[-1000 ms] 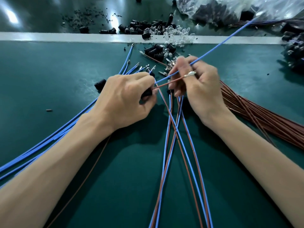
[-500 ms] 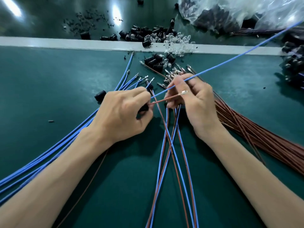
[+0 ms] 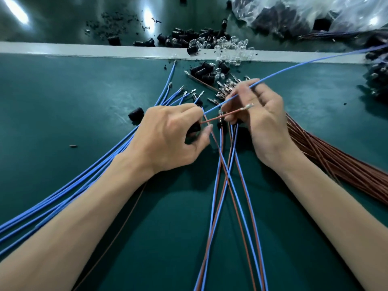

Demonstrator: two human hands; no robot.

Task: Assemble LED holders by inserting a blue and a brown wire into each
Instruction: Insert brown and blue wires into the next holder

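**Blue wire taut from the holder, brown wire not yet in.**

Your left fingers point(image 3: 185, 108) are curled tight round a black holder point(image 3: 194, 128) at mid-table. Your right fingers point(image 3: 241, 91) pinch the blue wire point(image 3: 294, 67), which runs taut from the holder through them and off toward the table's point(image 3: 63, 101) far right corner. The brown wire point(image 3: 226, 114) comes out from under your left hand point(image 3: 168, 137), and its metal tip point(image 3: 249, 106) lies against your right hand point(image 3: 262, 122); I cannot tell whether you grip that tip. Over the last second neither grip has changed and the tip has stayed outside the holder, so I judge the blue wire seated and the brown one still to do. Loose blue wires point(image 3: 84, 181) fan toward the left edge, a brown bundle point(image 3: 336, 164) lies along the right, and spare holders point(image 3: 201, 71) sit by the far edge.
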